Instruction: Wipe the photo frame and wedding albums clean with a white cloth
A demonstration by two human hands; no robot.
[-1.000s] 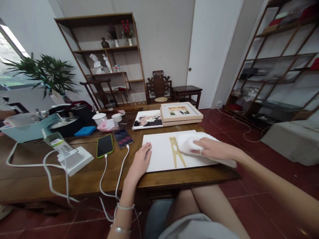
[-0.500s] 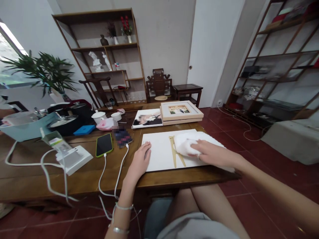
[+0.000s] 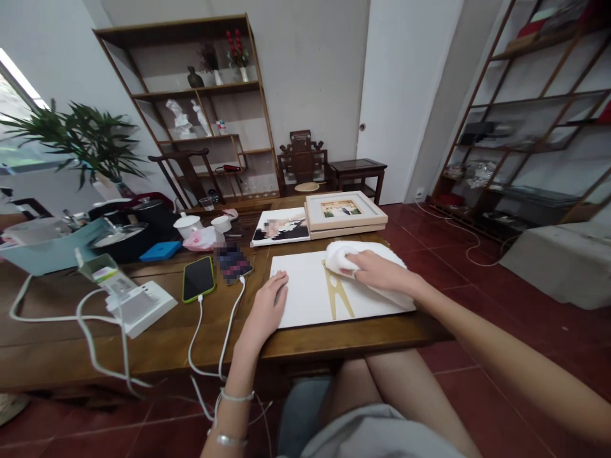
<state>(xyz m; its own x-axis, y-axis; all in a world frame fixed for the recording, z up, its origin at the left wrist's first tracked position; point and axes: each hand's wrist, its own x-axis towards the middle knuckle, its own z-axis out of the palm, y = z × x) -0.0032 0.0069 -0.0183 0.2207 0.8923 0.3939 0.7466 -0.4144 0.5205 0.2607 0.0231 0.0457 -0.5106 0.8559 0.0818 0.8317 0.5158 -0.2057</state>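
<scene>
A white board (image 3: 305, 292) lies flat on the wooden table (image 3: 143, 337) in front of me, with a gold stand piece (image 3: 337, 294) fixed to it. My left hand (image 3: 268, 305) rests on the board's left edge with fingers flat, holding it down. My right hand (image 3: 375, 270) presses a bunched white cloth (image 3: 337, 253) onto the far part of the board, fingers curled over the cloth near the top of the gold piece.
Two stacked picture frames (image 3: 344, 213) and a photo print (image 3: 281, 228) lie behind the board. A green-cased phone (image 3: 198, 278), a second phone (image 3: 232, 262) and white charging cables (image 3: 205, 331) lie to the left. Pots, cups and a blue box crowd the far left.
My right hand has slid the cloth left and away across the board, from its right side to the top of the gold piece. My left hand stays put.
</scene>
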